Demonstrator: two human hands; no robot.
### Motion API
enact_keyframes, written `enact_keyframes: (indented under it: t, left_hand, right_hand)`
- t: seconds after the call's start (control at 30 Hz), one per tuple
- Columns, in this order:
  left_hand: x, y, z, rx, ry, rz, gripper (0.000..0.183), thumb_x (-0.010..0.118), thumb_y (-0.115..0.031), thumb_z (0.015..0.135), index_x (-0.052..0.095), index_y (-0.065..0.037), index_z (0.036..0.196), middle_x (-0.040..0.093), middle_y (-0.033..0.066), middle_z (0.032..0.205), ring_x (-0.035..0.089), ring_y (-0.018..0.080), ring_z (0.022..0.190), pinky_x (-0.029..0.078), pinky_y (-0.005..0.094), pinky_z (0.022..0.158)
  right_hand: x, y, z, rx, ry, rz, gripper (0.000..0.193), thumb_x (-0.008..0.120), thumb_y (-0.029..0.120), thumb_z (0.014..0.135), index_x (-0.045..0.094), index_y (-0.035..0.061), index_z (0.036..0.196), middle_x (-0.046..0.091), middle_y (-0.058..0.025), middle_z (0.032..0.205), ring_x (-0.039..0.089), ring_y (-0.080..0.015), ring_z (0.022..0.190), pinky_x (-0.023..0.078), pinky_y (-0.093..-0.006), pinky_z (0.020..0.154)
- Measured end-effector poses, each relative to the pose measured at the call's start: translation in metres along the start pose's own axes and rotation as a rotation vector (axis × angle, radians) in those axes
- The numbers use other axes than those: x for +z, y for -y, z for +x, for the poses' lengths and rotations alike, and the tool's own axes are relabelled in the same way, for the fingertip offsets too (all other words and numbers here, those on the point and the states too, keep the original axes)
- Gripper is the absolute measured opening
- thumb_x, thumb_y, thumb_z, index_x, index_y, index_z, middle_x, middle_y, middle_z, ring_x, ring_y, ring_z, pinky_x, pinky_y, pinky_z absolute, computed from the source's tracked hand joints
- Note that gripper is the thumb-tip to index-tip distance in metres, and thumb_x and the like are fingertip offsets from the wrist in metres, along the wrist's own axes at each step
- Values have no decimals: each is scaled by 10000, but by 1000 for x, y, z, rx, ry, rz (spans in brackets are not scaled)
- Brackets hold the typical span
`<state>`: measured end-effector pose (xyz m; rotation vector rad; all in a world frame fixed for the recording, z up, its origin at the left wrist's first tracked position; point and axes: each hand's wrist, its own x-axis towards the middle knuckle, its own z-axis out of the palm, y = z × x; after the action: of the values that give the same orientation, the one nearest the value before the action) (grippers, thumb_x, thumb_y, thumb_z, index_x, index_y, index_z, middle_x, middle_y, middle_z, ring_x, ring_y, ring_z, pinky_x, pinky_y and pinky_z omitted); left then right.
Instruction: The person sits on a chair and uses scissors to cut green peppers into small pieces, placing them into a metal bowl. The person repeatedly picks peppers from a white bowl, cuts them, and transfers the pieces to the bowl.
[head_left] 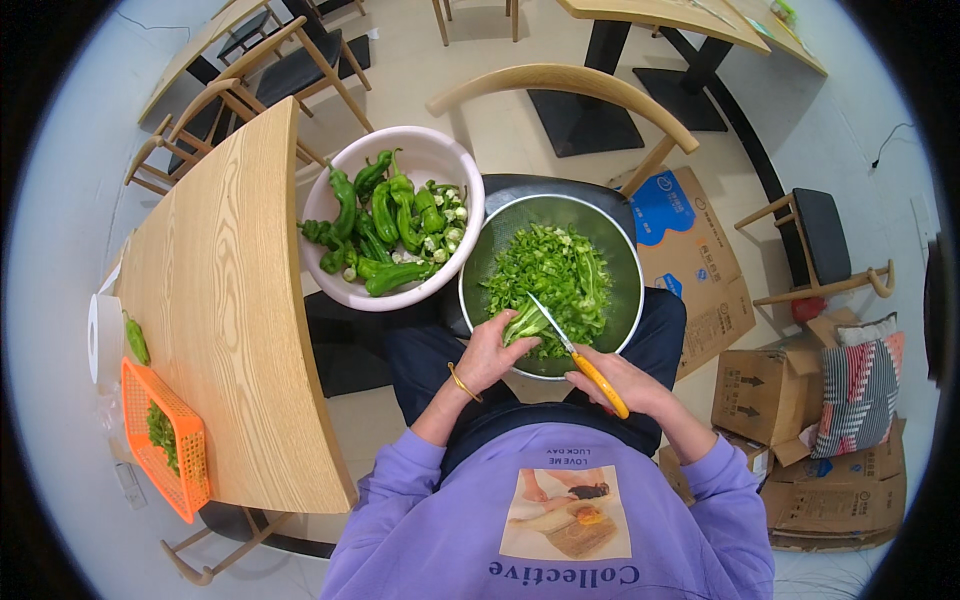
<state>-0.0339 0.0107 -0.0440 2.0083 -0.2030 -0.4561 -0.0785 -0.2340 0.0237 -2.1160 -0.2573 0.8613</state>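
While the left hand [486, 355] pinches greens [523, 326], hiding their ends, the right hand [632, 378] grips a knife [597, 380], peppers [384, 212] in a basin [430, 150] nearby

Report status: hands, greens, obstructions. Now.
Left hand pinching green strips over metal bowl. Right hand gripping yellow-handled knife, blade by strips. Chopped greens heaped in bowl. No obstruction seen; pale basin of peppers close on bowl's left.

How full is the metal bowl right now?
The metal bowl is partly full: chopped greens cover its middle, while its inner wall shows bare toward the rim.
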Motion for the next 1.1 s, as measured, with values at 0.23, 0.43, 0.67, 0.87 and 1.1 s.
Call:
enact_keyframes:
  t: [0.23,0.43,0.67,0.87,1.1]
  left_hand:
    - [-4,13,7,-40,56,-255,473,792,-242,838,618,58,1160,720,116,977,659,149,870,530,301,766]
    - [1,2,3,19,-14,-114,479,785,-267,836,624,56,1151,720,175,937,674,212,779,529,338,713]
    - [-1,2,5,35,32,-84,484,785,-288,830,628,49,1140,706,193,916,674,234,764,522,345,699]
    - [-8,10,14,-62,162,-184,392,781,-207,854,635,30,1131,711,77,999,641,111,885,530,283,776]
    - [-1,11,13,-48,86,-144,436,782,-208,850,613,36,1169,697,73,984,628,117,871,526,283,780]
  right_hand:
    - [-6,6,-5,178,86,222,453,611,327,981,499,5,1278,672,-211,775,666,-422,729,522,-452,649]
    - [-5,8,-4,54,117,46,572,583,365,989,434,-28,1377,675,-260,901,660,-450,852,524,-471,740]
    - [3,10,0,6,19,-16,494,586,326,985,478,-39,1299,661,-294,918,647,-475,882,521,-485,745]
    - [-1,12,4,63,11,62,415,597,327,984,514,-8,1214,676,-230,818,668,-425,734,529,-443,661]
    - [-3,5,2,78,133,61,568,590,364,985,445,-11,1385,685,-225,873,677,-408,799,532,-444,714]
